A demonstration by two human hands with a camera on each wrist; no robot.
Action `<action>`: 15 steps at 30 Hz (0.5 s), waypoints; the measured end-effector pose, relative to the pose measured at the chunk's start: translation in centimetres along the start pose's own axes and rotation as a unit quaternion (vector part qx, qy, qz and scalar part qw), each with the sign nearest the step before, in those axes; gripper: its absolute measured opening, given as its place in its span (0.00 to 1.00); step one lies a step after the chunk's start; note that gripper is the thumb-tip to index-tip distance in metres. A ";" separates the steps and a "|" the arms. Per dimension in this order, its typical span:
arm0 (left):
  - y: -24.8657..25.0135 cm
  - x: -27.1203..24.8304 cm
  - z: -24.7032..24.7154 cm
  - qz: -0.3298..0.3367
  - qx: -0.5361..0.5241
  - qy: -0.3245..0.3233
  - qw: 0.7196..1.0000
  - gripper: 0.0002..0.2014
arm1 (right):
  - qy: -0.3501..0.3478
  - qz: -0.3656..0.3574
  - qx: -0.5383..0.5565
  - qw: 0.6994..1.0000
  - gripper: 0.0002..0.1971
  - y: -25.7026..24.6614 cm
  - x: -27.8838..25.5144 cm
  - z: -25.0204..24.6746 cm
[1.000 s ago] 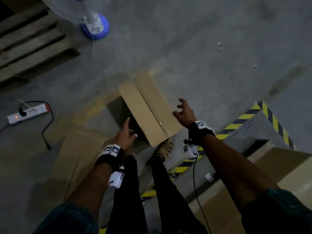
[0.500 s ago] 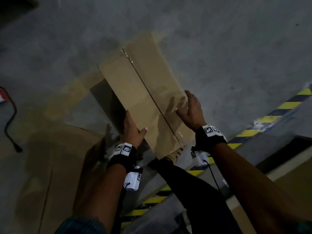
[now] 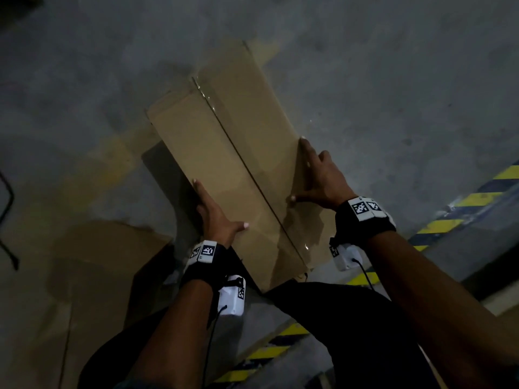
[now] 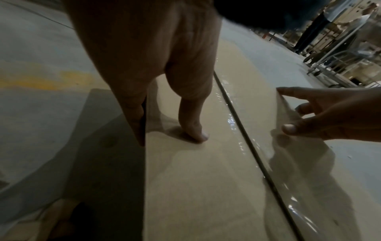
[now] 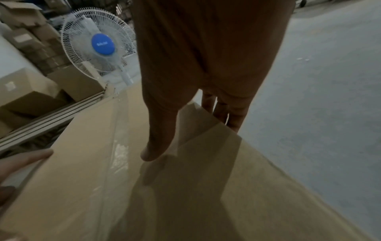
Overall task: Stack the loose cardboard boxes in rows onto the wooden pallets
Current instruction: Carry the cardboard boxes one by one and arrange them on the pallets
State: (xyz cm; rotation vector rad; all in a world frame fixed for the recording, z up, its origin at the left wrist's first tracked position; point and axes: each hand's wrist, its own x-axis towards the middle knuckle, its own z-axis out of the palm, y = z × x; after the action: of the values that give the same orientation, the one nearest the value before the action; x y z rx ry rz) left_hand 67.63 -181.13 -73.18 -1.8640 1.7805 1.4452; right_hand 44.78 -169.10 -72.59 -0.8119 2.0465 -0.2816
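Note:
A long brown cardboard box [image 3: 233,164] with a clear-taped seam down its top is held between my hands, its near end over my legs. My left hand [image 3: 216,211] grips the left edge, with the thumb [image 4: 193,127] flat on top and the fingers down the side. My right hand [image 3: 311,175] clasps the right edge, thumb on top and fingers [image 5: 226,114] wrapped over the side. The box casts a shadow on the floor to its left. A wooden pallet [image 5: 51,119] shows beyond the box in the right wrist view.
A second cardboard box [image 3: 98,276] lies on the concrete floor at lower left. Yellow-black hazard tape [image 3: 449,220] runs along a kerb on the right. A black cable [image 3: 8,220] is at the left edge. A standing fan [image 5: 98,45] and stacked boxes [image 5: 26,91] are beyond the pallet.
Both hands went from reaching toward the box to gripping its two long edges. The box now sits closer and larger in view, and the camera has dipped toward it.

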 end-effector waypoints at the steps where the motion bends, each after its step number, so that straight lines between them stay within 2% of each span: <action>1: -0.4 0.2 -0.4 0.001 0.007 -0.007 1.000 0.77 | -0.005 -0.002 -0.011 1.000 0.68 -0.2 0.0 0.0; 7: -1.4 -0.9 -1.3 -0.028 0.034 -0.058 0.997 0.78 | -0.040 -0.017 -0.091 0.995 0.77 -1.6 0.0 0.8; 10: -0.9 -1.6 -1.2 -0.034 0.031 -0.055 0.997 0.75 | -0.042 -0.009 -0.085 0.995 0.77 -1.8 0.0 0.8; 15: -1.2 -2.0 -1.4 -0.030 0.003 -0.051 0.998 0.78 | -0.042 -0.003 -0.059 0.997 0.76 -1.7 -0.8 0.3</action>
State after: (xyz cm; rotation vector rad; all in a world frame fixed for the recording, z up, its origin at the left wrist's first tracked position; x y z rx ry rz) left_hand 69.75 -180.45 -71.55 -1.7899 1.6668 1.4841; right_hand 46.12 -169.85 -71.43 -0.8883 1.9968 -0.1286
